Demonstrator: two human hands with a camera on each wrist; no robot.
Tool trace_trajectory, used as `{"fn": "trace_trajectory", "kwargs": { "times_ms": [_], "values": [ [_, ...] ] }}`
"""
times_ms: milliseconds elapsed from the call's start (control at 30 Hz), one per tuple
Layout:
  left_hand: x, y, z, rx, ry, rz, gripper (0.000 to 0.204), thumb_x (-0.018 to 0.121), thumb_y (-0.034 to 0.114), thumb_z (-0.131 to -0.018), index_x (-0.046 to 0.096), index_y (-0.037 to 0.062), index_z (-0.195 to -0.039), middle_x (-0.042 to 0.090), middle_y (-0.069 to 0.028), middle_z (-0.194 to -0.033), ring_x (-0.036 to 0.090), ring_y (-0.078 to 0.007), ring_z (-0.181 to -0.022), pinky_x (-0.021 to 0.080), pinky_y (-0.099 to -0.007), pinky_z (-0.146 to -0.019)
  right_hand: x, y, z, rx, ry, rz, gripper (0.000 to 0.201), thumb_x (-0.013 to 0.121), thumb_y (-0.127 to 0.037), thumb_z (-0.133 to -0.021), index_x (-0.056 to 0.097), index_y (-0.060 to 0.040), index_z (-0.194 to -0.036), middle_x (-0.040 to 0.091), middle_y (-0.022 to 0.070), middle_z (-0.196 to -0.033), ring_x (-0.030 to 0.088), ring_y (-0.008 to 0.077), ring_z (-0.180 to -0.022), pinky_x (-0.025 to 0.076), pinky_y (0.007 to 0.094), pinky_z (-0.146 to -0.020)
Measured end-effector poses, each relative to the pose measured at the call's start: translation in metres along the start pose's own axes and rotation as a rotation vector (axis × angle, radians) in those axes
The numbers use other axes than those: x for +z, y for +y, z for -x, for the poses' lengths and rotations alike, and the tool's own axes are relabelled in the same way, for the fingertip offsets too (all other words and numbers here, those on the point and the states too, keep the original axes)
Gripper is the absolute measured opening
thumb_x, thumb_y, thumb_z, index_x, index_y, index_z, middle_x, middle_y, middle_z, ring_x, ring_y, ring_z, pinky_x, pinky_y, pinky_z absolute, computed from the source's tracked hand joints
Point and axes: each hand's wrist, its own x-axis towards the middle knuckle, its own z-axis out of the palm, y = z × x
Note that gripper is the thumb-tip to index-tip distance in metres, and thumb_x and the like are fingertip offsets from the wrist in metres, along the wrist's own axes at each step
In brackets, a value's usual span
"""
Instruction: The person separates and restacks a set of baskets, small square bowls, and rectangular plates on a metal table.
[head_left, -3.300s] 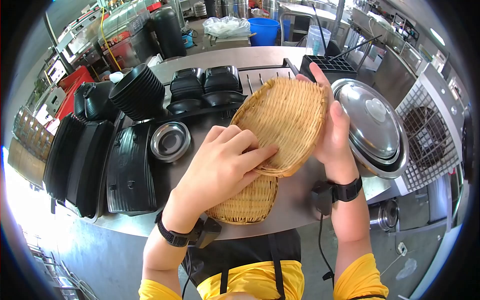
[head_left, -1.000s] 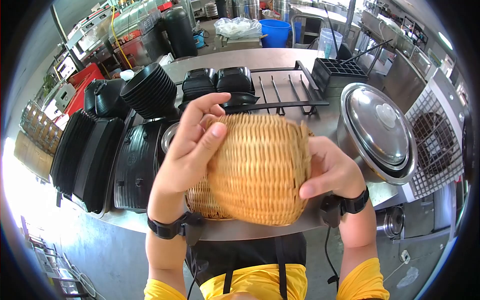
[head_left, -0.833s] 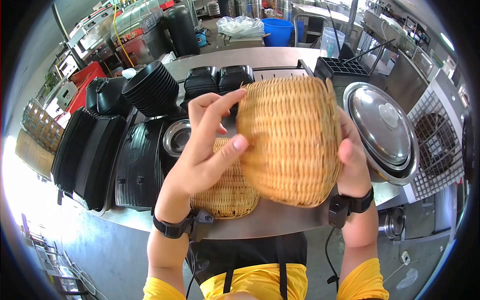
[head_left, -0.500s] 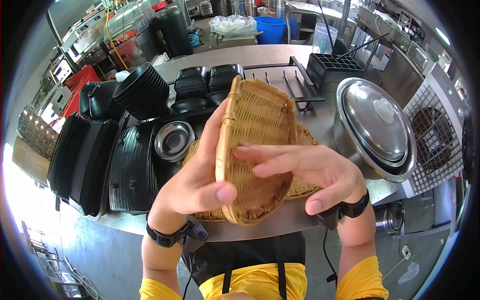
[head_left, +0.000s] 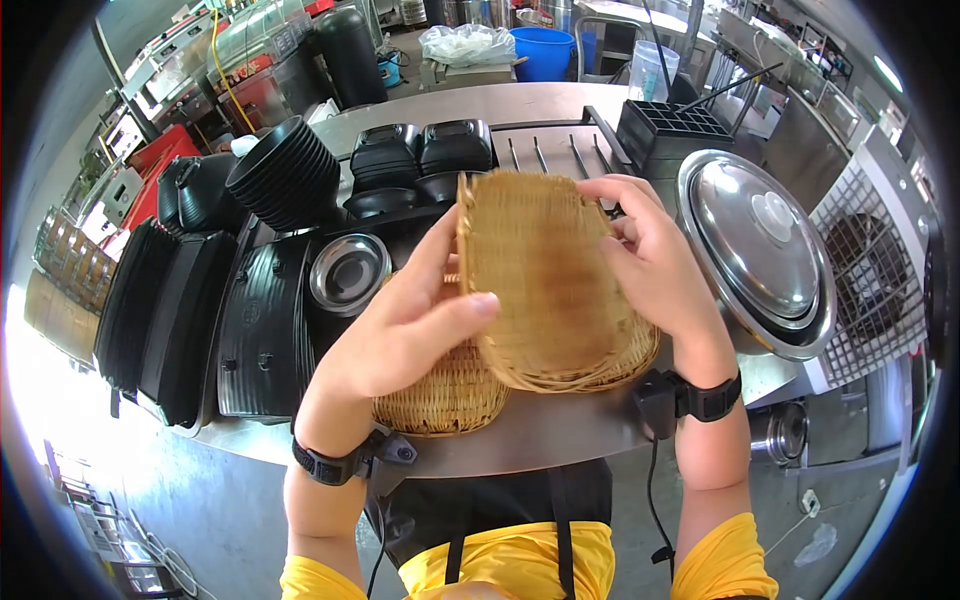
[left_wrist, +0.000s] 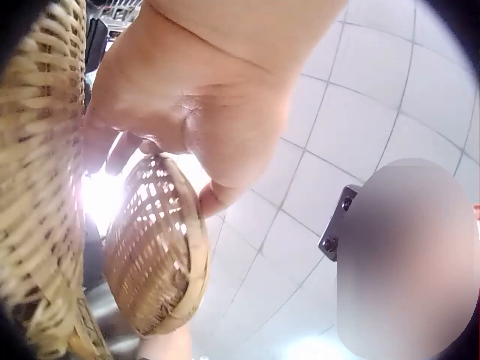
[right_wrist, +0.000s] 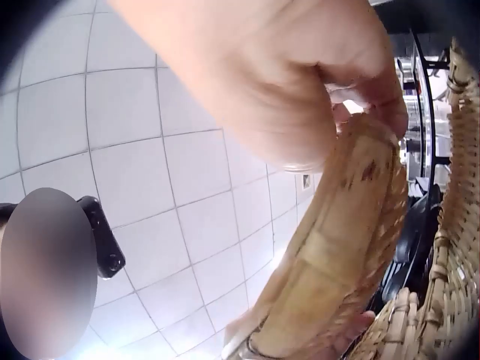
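Both hands hold a shallow woven bamboo basket (head_left: pixel 545 280) up over the counter, its surface blurred by motion. At its left edge my left hand (head_left: pixel 385 340) grips it, thumb on the near side and fingers mostly hidden behind. My right hand (head_left: pixel 655 260) pinches its upper right edge; in the right wrist view the thumb and fingers close on one end of the basket's rim (right_wrist: pixel 330 240). Another bamboo basket (head_left: pixel 445 400) lies on the counter below the left hand. A further one (head_left: pixel 640 345) shows its edge behind the held basket, at lower right.
A lidded steel pot (head_left: pixel 750 250) stands right of the hands. Leftward are a small steel dish (head_left: pixel 350 275), black trays (head_left: pixel 265 330) and stacked black bowls (head_left: pixel 285 180). Behind lie a black rack (head_left: pixel 560 150) and a black gridded holder (head_left: pixel 675 130). The steel counter's front edge (head_left: pixel 560 440) is close.
The held basket has been turned over and about between the hands. Half a second ago my right fingers lay across its inside; now they pinch its upper right edge, and it faces me more broadly.
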Motion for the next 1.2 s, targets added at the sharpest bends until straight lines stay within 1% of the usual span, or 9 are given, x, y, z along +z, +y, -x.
{"fn": "trace_trajectory", "kwargs": {
  "times_ms": [67, 133, 233, 500, 600, 667, 767, 1000, 1200],
  "values": [
    [-0.005, -0.005, 0.002, -0.061, 0.088, -0.503, 0.084, 0.065, 0.021, -0.092, 0.017, 0.0004, -0.158, 0.048, -0.0163, -0.143, 0.049, -0.0221, -0.128, 0.035, -0.0392, -0.111, -0.010, 0.003, 0.001, -0.036, -0.010, 0.153, 0.042, 0.049, 0.011, -0.083, 0.062, -0.0016, -0.121, 0.054, 0.0125, -0.129, 0.059, 0.0246, -0.116, 0.047, 0.0313, -0.095],
    [-0.011, -0.010, 0.000, 0.035, 0.123, -0.674, 0.079, 0.070, 0.023, -0.091, 0.029, 0.0019, -0.156, 0.052, -0.0149, -0.134, 0.049, -0.0258, -0.126, 0.033, -0.0404, -0.111, -0.015, 0.013, 0.002, -0.066, -0.001, 0.378, 0.043, 0.049, 0.010, -0.082, 0.062, -0.0002, -0.121, 0.056, 0.0154, -0.127, 0.058, 0.0310, -0.118, 0.045, 0.0344, -0.101],
    [-0.012, -0.009, 0.000, 0.162, -0.064, -1.185, 0.059, 0.069, 0.028, -0.091, 0.051, 0.0074, -0.143, 0.054, -0.0161, -0.133, 0.041, -0.0344, -0.133, 0.030, -0.0445, -0.114, -0.017, 0.016, 0.009, 0.022, -0.061, 0.450, 0.045, 0.048, 0.010, -0.081, 0.061, 0.0000, -0.123, 0.055, 0.0172, -0.130, 0.055, 0.0347, -0.123, 0.043, 0.0361, -0.104],
    [-0.008, -0.006, 0.001, 0.128, -0.193, -1.277, 0.052, 0.068, 0.033, -0.092, 0.058, 0.0074, -0.136, 0.054, -0.0144, -0.137, 0.043, -0.0353, -0.133, 0.030, -0.0465, -0.113, -0.014, 0.009, 0.017, 0.170, -0.289, 0.723, 0.044, 0.061, -0.009, -0.088, 0.060, -0.0051, -0.132, 0.038, 0.0165, -0.156, 0.037, 0.0399, -0.141, 0.033, 0.0424, -0.116],
    [-0.008, -0.007, 0.002, 0.129, -0.196, -1.295, 0.051, 0.067, 0.034, -0.092, 0.060, 0.0071, -0.135, 0.054, -0.0150, -0.138, 0.045, -0.0359, -0.131, 0.032, -0.0461, -0.112, -0.015, 0.008, 0.016, 0.021, -0.269, 0.720, 0.047, 0.068, -0.020, -0.088, 0.061, -0.0074, -0.133, 0.032, 0.0137, -0.161, 0.028, 0.0412, -0.146, 0.028, 0.0451, -0.119],
    [-0.008, -0.007, 0.002, 0.138, -0.186, -1.292, 0.051, 0.066, 0.034, -0.092, 0.060, 0.0067, -0.135, 0.054, -0.0156, -0.139, 0.046, -0.0362, -0.130, 0.032, -0.0458, -0.112, -0.019, 0.006, 0.013, -0.173, -0.415, 0.640, 0.053, 0.073, -0.029, -0.086, 0.061, -0.0097, -0.134, 0.034, 0.0151, -0.159, 0.027, 0.0401, -0.147, 0.026, 0.0466, -0.120],
    [-0.008, -0.007, 0.002, 0.135, -0.172, -1.310, 0.051, 0.066, 0.035, -0.092, 0.060, 0.0064, -0.135, 0.054, -0.0159, -0.138, 0.046, -0.0362, -0.130, 0.032, -0.0455, -0.112, -0.017, 0.000, 0.016, -0.161, -0.657, 0.670, 0.061, 0.076, -0.034, -0.082, 0.060, -0.0115, -0.137, 0.037, 0.0165, -0.158, 0.027, 0.0415, -0.147, 0.025, 0.0491, -0.119],
    [-0.009, -0.008, 0.002, 0.140, -0.173, -1.318, 0.051, 0.066, 0.035, -0.092, 0.060, 0.0059, -0.133, 0.053, -0.0164, -0.139, 0.046, -0.0368, -0.131, 0.033, -0.0457, -0.112, -0.004, 0.004, 0.025, -0.041, -0.546, 0.797, 0.064, 0.073, -0.046, -0.083, 0.061, -0.0133, -0.137, 0.041, 0.0155, -0.155, 0.030, 0.0390, -0.143, 0.025, 0.0523, -0.117],
    [-0.019, 0.008, 0.011, 0.078, -0.071, -1.351, 0.079, 0.077, 0.054, -0.078, 0.055, 0.0084, -0.139, 0.050, -0.0241, -0.140, 0.044, -0.0420, -0.133, 0.034, -0.0502, -0.111, -0.002, 0.003, 0.021, -0.052, -0.414, 0.729, 0.060, 0.074, -0.041, -0.083, 0.062, -0.0129, -0.134, 0.047, 0.0133, -0.149, 0.032, 0.0379, -0.140, 0.028, 0.0518, -0.115]
  ]
}}
